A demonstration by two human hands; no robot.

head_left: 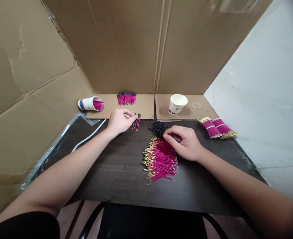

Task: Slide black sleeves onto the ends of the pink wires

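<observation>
My left hand (121, 121) is closed, thumb and forefinger pinched on a pink wire with a black end. Beside its fingertips a few black-tipped pink wires (138, 122) lie side by side on the table. My right hand (184, 141) is closed too, its fingertips pinching at the near right edge of a heap of short black sleeves (156, 127); a sleeve seems to be between them, mostly hidden. Just below, partly under that hand, spreads a pile of pink wires (161, 161), gold ends to the left and silver ends to the right.
Black-ended pink wires (126, 98) lie in a row on the cardboard strip (146, 111). A tipped paper cup (86, 103) holds more wires; another paper cup (178, 104) stands upright near a rubber band (196, 105). Banded wire bundles (217, 127) are at right. Cardboard walls (126, 46) rise behind.
</observation>
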